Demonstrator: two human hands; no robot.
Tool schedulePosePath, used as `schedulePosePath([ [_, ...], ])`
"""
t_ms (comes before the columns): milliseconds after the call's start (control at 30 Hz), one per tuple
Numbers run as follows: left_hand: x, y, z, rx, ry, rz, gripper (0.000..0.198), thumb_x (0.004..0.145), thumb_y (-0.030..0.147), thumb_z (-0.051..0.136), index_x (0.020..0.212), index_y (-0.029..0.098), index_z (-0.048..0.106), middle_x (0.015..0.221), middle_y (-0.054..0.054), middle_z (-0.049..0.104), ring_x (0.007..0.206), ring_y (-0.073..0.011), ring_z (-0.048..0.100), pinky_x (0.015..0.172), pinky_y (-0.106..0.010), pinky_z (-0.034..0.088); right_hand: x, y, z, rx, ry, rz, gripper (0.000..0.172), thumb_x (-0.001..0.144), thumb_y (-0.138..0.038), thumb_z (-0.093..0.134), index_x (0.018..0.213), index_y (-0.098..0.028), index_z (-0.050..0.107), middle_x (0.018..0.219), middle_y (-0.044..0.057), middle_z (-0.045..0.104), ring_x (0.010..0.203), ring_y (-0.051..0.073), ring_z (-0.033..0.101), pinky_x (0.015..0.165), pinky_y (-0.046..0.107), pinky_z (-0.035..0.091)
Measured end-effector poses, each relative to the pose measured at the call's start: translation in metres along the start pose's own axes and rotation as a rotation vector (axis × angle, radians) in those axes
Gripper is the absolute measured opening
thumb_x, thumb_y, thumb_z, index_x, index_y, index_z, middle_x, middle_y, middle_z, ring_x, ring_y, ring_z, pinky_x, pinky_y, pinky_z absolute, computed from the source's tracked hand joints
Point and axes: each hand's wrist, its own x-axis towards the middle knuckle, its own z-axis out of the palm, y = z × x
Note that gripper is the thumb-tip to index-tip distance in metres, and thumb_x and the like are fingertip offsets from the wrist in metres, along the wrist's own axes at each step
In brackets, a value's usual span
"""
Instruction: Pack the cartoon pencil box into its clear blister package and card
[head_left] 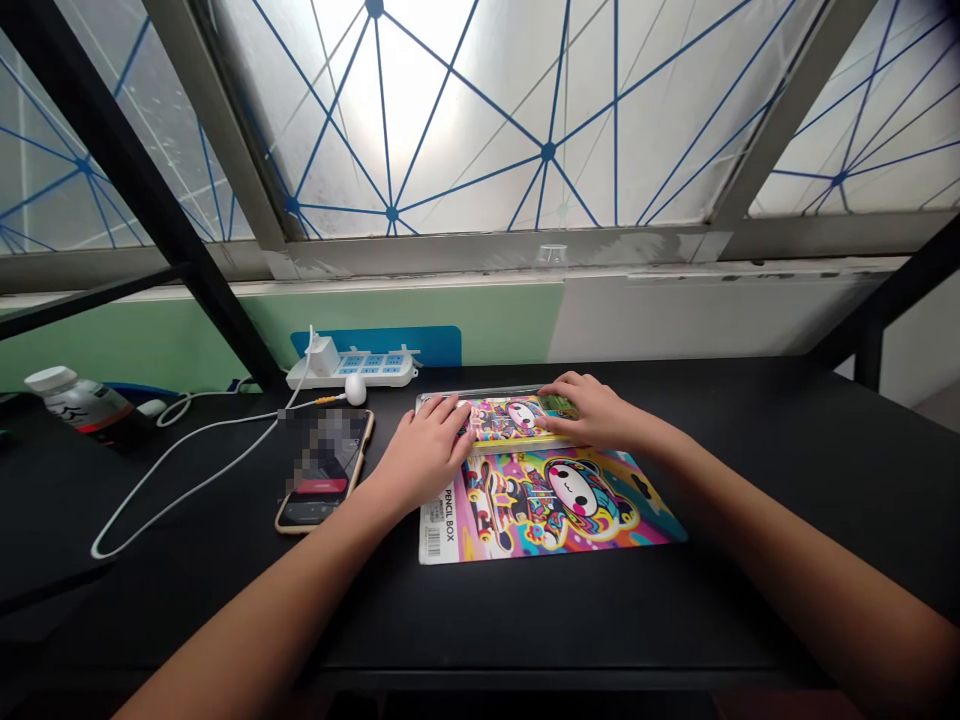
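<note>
Both ends of the pencil box (511, 418) lie hidden under the fingers of the left hand (420, 455) and right hand (592, 412) — and just left of those fingers the screen of the phone (324, 470) is blurred.

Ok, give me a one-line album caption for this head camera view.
The left hand and right hand rest on a colourful pencil box on a black desk, phone alongside.

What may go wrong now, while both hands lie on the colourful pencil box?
1. The left hand lies close beside the phone; a sideways move might push it or catch the white cable.
2. Both hands, the right hand too, lie on the far part of the pencil box; if they push, it might slide on the black table.
</note>
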Motion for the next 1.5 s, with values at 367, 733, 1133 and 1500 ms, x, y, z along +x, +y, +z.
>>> schedulePosePath([
  [367, 0.005, -0.013, 0.001, -0.139, 0.021, 0.004, 0.051, 0.103, 0.049, 0.039, 0.144, 0.021, 0.051, 0.156, -0.009, 0.050, 0.146, -0.0280, 0.040, 0.117, -0.050, 0.037, 0.024, 0.006, -0.009, -0.047, -0.069, -0.061, 0.056, 0.075, -0.073, 0.070, 0.100, -0.023, 0.075, 0.107, 0.014, 0.066, 0.100, 0.035, 0.064, 0.083, 0.049, 0.051],
  [733, 0.005, -0.020, -0.010, -0.268, 0.279, -0.060, 0.055, 0.100, 0.048, 0.053, 0.146, 0.018, 0.049, 0.146, -0.013, 0.059, 0.137, -0.0281, 0.052, 0.114, -0.046, 0.042, -0.024, -0.017, 0.005, 0.027, 0.289, -0.074, 0.048, 0.077, -0.048, 0.082, 0.112, -0.022, 0.060, 0.115, 0.013, 0.069, 0.112, 0.037, 0.060, 0.095, 0.052, 0.048],
  [1133, -0.014, -0.019, -0.042, -0.024, 0.652, 0.393, 0.034, 0.094, 0.035, 0.071, 0.122, 0.018, 0.063, 0.112, -0.013, 0.072, 0.103, -0.0281, 0.068, 0.090, -0.046, 0.055, -0.053, -0.028, -0.016, -0.147, 0.741, -0.489, 0.029, 0.094, -0.030, 0.069, 0.118, -0.017, 0.060, 0.103, 0.012, 0.073, 0.094, 0.026, 0.066, 0.082, 0.042, 0.053],
  [1500, -0.112, 0.020, -0.005, -0.106, 0.384, 0.448, 0.031, 0.093, 0.012, 0.065, 0.122, 0.020, 0.055, 0.121, -0.012, 0.069, 0.113, -0.0258, 0.065, 0.106, -0.047, 0.049, -0.160, -0.033, 0.008, -0.308, 0.483, -0.812, 0.036, 0.098, -0.011, 0.050, 0.131, -0.009, 0.065, 0.106, 0.009, 0.075, 0.107, 0.024, 0.067, 0.105, 0.042, 0.046],
])
